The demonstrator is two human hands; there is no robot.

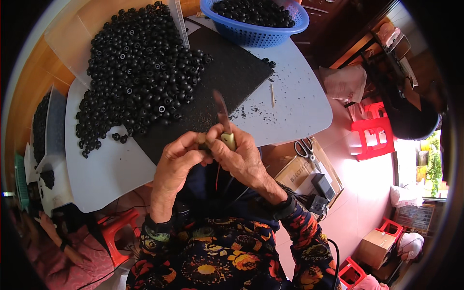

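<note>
My right hand [245, 157] is closed around the pale green handle of a small knife [222, 110], whose blade points up and away over the mat. Close beside it, my left hand [175, 162] has its thumb and fingers pinched together. Something small sits between the fingertips, too covered to make out. Both hands are at the near edge of a black mat [237, 67] on the table. Beyond my left hand, a large heap of small round black plastic parts [145, 67] spreads over the table and mat; some show a pale ring.
A blue perforated basket [256, 35] of black parts stands at the far edge of the pale table [299, 101]. Black scraps and a thin stick [272, 95] lie at right. Scissors [305, 149] and a cardboard box [295, 175] are lower right. Another person's hand [47, 224] is at left.
</note>
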